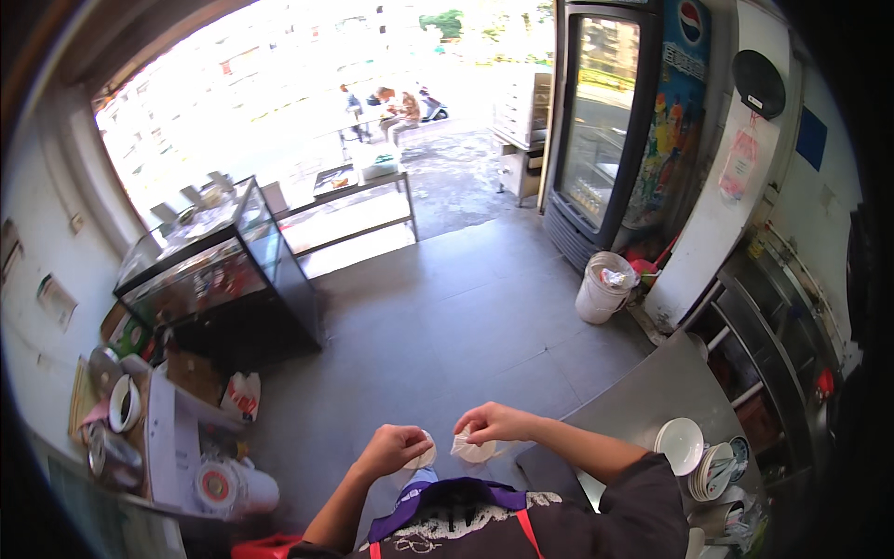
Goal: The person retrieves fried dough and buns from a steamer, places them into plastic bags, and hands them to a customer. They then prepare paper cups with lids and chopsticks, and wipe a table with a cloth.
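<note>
My left hand (399,447) is at the lower middle, in front of the apron (454,492). Its fingers and thumb are closed on a thin, round, pale piece (423,458) that is partly hidden behind them. A short gap to the right, my right hand (499,423) pinches a white pleated piece (464,444) from above, with a round pale disc shape showing below it. Whether these pieces are dough or paper, I cannot tell. Both hands are in the air above the grey floor (419,349), apart from each other.
On my right, a metal table (628,405) bears a white bowl (681,446) and stacked bowls with spoons (714,472). A white bucket (602,290) stands near the drinks fridge (594,140). Left are a glass display case (209,272) and a shelf unit (171,437). People (398,115) are outside.
</note>
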A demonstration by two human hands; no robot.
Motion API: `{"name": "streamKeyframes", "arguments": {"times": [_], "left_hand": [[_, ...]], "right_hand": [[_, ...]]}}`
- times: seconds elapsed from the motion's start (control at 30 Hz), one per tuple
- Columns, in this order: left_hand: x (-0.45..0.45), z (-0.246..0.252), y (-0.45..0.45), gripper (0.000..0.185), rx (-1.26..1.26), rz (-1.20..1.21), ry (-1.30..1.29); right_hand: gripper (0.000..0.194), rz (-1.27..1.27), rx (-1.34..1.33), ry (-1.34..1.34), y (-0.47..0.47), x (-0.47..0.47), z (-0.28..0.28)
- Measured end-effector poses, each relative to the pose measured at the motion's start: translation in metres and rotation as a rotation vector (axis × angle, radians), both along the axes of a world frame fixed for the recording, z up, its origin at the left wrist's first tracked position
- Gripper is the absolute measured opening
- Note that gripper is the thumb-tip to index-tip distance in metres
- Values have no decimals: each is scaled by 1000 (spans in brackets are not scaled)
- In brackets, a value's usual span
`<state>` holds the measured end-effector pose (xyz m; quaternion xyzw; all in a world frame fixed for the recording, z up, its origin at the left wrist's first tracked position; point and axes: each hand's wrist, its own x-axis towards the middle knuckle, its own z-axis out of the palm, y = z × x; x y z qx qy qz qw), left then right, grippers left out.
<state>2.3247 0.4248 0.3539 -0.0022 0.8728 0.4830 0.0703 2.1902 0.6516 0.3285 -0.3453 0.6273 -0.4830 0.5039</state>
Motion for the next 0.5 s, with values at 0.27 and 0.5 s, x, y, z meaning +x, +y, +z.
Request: {"name": "streamKeyframes", "arguments": {"times": [0.27, 0.5], "left_hand": [[-245, 8, -87, 20, -50, -622, 36], [-460, 3, -96, 20, -272, -760, 183]], "right_hand": [[38, -106, 78, 73, -96, -161, 12], [32, -420, -34, -23, -119, -318, -29]]}}
